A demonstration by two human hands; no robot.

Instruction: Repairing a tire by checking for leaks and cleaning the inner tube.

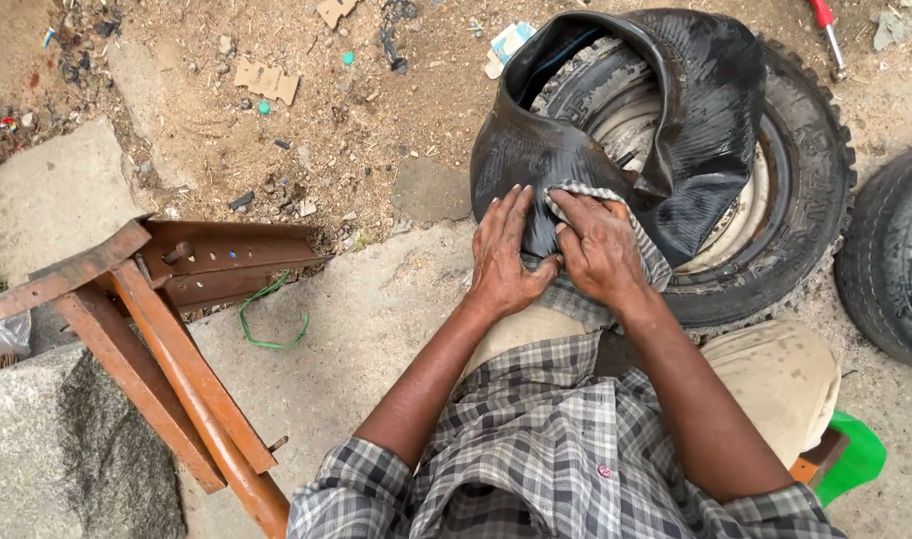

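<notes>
Under both hands [551, 250], inner tube [616, 120].

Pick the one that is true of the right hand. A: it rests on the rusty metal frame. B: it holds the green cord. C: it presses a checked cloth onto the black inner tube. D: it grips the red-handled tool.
C: the right hand presses a checked cloth against the black inner tube, with the left hand flat beside it.

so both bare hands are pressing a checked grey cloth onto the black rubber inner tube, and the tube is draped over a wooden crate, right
Not a crate. The head view shows the black rubber inner tube draped over a knobbly black tyre on its metal rim. The left hand and right hand do press the checked grey cloth onto it.
</notes>
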